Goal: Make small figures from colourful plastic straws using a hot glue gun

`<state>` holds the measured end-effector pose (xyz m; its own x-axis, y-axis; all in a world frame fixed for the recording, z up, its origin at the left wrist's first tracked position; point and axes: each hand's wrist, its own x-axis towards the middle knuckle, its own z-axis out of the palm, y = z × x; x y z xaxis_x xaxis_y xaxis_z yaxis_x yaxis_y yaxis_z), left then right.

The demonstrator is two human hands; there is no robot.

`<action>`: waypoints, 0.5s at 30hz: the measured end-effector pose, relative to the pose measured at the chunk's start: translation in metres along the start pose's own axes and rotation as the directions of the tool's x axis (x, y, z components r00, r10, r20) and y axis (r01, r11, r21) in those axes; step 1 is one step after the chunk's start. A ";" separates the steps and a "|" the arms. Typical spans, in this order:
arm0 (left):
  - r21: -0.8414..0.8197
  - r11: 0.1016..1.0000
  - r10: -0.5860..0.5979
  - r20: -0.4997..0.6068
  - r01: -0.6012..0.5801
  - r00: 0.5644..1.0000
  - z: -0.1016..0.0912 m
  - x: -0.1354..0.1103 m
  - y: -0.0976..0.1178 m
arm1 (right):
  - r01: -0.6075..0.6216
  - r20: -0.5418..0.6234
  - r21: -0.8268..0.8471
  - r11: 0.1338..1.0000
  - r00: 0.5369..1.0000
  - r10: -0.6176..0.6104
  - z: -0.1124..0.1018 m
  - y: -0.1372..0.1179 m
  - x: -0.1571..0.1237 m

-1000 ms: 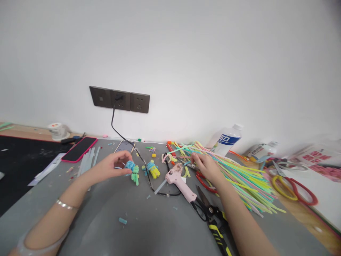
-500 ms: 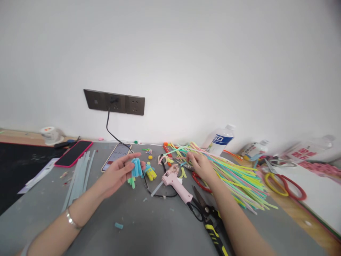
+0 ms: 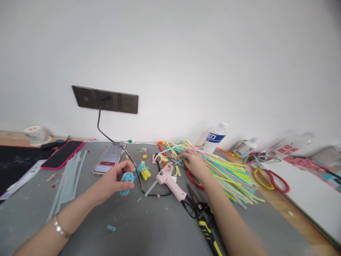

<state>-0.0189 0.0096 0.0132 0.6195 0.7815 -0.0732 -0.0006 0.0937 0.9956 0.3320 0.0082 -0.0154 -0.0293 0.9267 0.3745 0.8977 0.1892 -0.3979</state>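
My left hand (image 3: pixel 115 181) pinches a folded bundle of fuzzy blue pipe cleaners (image 3: pixel 127 182) between thumb and fingers, above the grey mat. Just right of it lies a small yellow and blue pipe-cleaner figure (image 3: pixel 145 173). My right hand (image 3: pixel 195 163) reaches down with bent fingers at the left end of a large pile of pastel pipe cleaners (image 3: pixel 231 174). A short blue strand (image 3: pixel 179 161) shows by its fingertips; what they grip is hidden. Under that hand sit red-handled scissors (image 3: pixel 194 179), partly covered. A pink glue gun (image 3: pixel 173 185) lies between both hands.
Black and yellow shears (image 3: pixel 205 222) lie near my right forearm. Glue sticks (image 3: pixel 68 177) and two phones (image 3: pixel 109 158) (image 3: pixel 63 154) are at left. A white bottle (image 3: pixel 213 138) stands by the wall. A black cord (image 3: pixel 112 138) runs to the socket.
My left hand has lowered and turned, so its thumb now lies over the blue bundle. My right hand has stayed at the pile's left end, its fingers reaching slightly lower. The view has shifted right.
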 end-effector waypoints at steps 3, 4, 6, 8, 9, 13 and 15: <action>0.014 1.000 -0.013 -0.019 0.013 1.000 0.000 0.001 0.000 | -0.048 -0.048 0.008 0.999 0.998 0.048 -0.001 0.002 0.001; 0.011 1.000 -0.018 -0.027 0.018 0.999 0.000 0.001 0.000 | -0.062 -0.078 0.023 0.998 0.995 0.063 -0.002 0.002 0.002; -0.001 1.000 -0.020 -0.043 0.020 0.999 0.000 0.001 -0.001 | -0.085 -0.153 0.070 0.994 0.984 0.095 -0.007 0.000 0.003; -0.017 1.000 -0.014 -0.060 0.013 0.998 0.000 0.002 -0.001 | -0.100 -0.226 0.122 0.987 0.966 0.126 -0.012 -0.005 0.004; -0.025 1.000 -0.012 -0.069 0.010 0.998 0.000 0.002 -0.001 | -0.107 -0.266 0.156 0.982 0.953 0.146 -0.015 -0.008 0.004; -0.043 0.999 -0.018 -0.091 0.015 0.996 0.000 0.003 -0.001 | -0.085 -0.436 0.477 0.875 0.841 0.319 -0.024 -0.019 0.002; -0.049 0.999 -0.028 -0.088 0.023 0.996 0.000 0.003 -0.001 | -0.049 -0.448 0.628 0.777 0.793 0.412 -0.025 -0.020 0.002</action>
<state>-0.0168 0.0120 0.0116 0.5475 0.8301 -0.1056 -0.0246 0.1421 0.9895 0.3248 -0.0022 0.0142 0.5439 0.6678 0.5081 0.4225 0.3053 -0.8534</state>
